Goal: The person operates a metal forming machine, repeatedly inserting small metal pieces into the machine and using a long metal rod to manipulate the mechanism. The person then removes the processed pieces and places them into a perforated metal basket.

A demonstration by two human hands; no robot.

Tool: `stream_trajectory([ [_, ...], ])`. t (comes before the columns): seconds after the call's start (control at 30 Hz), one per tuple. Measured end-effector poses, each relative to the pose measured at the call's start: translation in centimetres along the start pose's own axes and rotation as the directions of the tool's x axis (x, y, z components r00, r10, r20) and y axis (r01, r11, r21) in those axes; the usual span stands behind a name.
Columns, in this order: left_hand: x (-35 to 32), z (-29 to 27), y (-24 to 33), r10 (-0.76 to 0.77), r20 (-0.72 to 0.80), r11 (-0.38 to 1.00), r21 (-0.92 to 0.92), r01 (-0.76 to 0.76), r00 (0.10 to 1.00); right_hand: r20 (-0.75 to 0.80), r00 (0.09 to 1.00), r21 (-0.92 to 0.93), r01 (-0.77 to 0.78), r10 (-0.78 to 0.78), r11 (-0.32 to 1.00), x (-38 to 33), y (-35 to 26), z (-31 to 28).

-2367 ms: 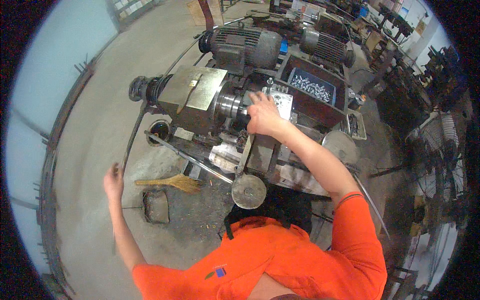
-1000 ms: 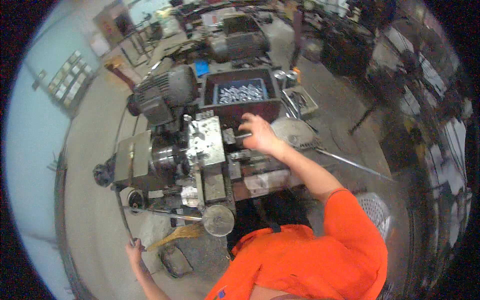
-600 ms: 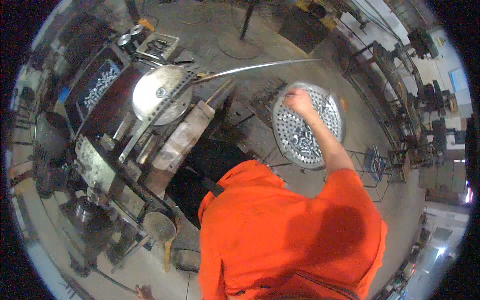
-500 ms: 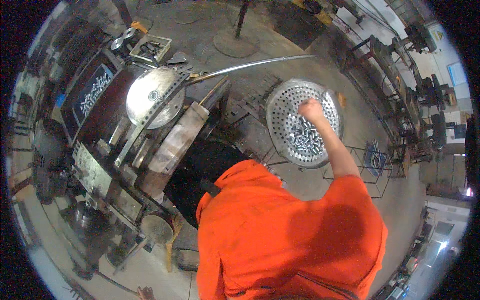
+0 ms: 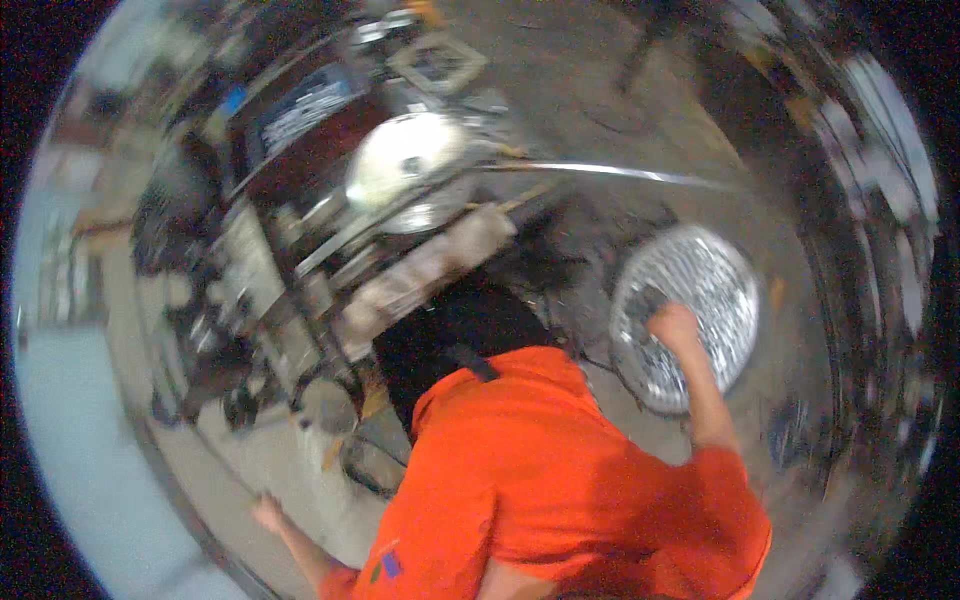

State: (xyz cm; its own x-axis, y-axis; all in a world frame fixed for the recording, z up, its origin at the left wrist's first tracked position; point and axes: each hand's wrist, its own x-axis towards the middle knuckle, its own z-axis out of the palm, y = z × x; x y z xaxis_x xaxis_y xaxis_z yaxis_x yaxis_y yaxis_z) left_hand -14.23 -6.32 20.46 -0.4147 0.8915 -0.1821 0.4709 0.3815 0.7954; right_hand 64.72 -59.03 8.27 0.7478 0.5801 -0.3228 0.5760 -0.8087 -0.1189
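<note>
My right hand [image 5: 672, 322], fingers curled closed, is over the left part of a round perforated metal plate [image 5: 628, 290]. Small shiny metal pieces [image 5: 722, 300] lie on that plate, smeared by motion. Anything inside the fist is hidden. Away at the lower left, my left hand [image 5: 266, 510] is closed around the end of a thin dark rod [image 5: 222, 462] that runs up toward the machine [image 5: 255, 265]. On the machine lies a pale round disc [image 5: 410, 150], with a flat bar across it.
A blue-lined tray of metal pieces [image 5: 305, 110] sits beyond the machine. A long shiny bar [image 5: 620, 172] reaches rightward above the floor. A pale square tray [image 5: 438, 62] is at the back, and a round container [image 5: 328, 402] stands near the machine's close end.
The view has swung, blurring everything, and the scene has shifted. My left hand has come further into view with the rod. My right hand remains closed over the perforated plate.
</note>
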Motion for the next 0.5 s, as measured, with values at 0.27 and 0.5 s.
stream_trajectory([
  [0.27, -11.2, 6.1, 6.6, 0.095, -0.4, 0.609, 0.748, 0.265, 0.911, -0.033, 0.993, 0.631, 0.106, -0.111, 0.768, 3.6, -5.2, -7.5],
  [0.5, -8.8, 6.4, 5.8, 0.062, -0.363, 0.711, 0.669, 0.214, 0.93, -0.271, 0.802, 0.669, 0.554, -0.532, 0.495, 6.4, -17.8, -12.9],
])
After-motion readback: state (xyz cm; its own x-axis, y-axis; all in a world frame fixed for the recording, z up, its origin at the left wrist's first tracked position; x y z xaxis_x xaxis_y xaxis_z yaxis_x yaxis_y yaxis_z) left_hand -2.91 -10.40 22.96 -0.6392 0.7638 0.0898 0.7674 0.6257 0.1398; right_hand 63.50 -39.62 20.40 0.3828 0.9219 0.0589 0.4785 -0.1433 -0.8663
